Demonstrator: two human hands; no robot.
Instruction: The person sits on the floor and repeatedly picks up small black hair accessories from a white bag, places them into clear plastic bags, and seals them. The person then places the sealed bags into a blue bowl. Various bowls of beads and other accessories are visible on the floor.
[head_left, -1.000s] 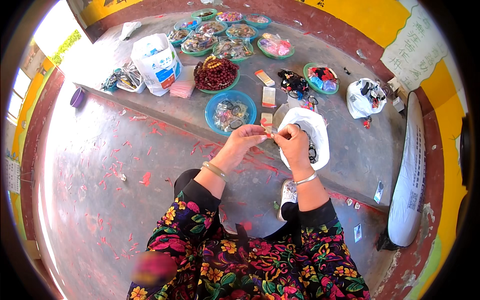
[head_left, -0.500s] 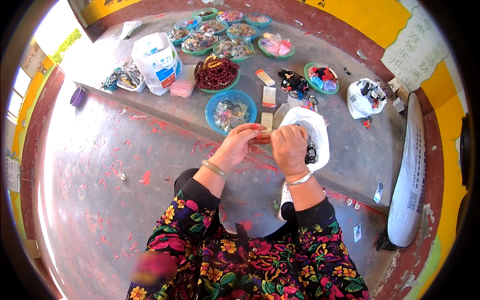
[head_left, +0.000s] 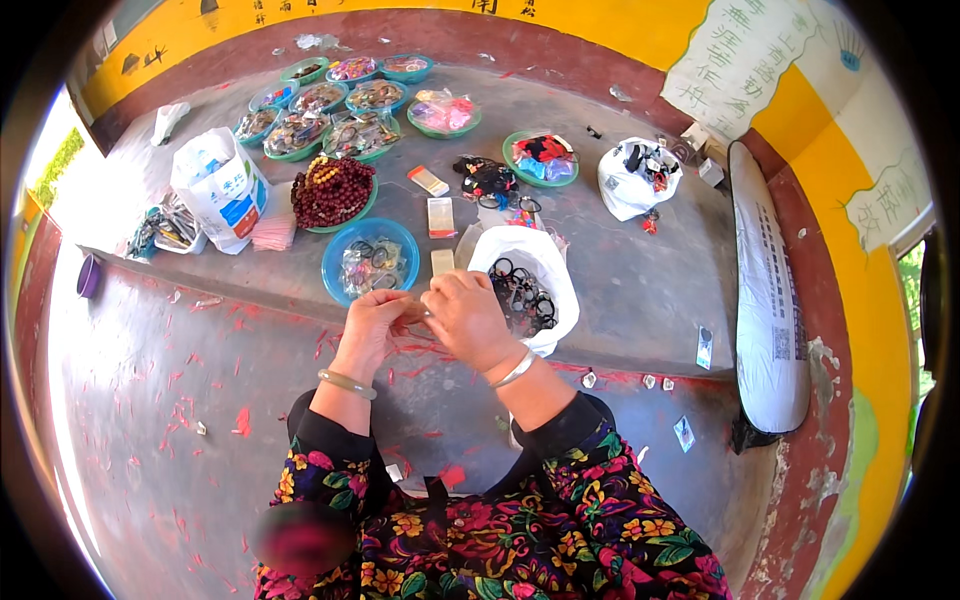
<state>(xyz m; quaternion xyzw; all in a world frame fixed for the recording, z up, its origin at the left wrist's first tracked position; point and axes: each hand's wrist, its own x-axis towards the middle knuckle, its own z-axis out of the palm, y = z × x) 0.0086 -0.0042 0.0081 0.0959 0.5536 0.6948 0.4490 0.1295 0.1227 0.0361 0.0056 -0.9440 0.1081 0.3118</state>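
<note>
We sit on a worn red-flecked floor [head_left: 150, 420] below a grey ledge [head_left: 640, 290] – our left hand [head_left: 372, 325] and right hand [head_left: 467, 318] have dropped nearer us, fingertips pinched together on something too small to identify; beyond, the blue bowl [head_left: 370, 260], white bag [head_left: 525, 285], yellow wall [head_left: 640, 20].

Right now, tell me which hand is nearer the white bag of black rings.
Right. The right hand sits against the near-left edge of the white bag holding black rings. The left hand is further left, in front of the blue bowl.
</note>
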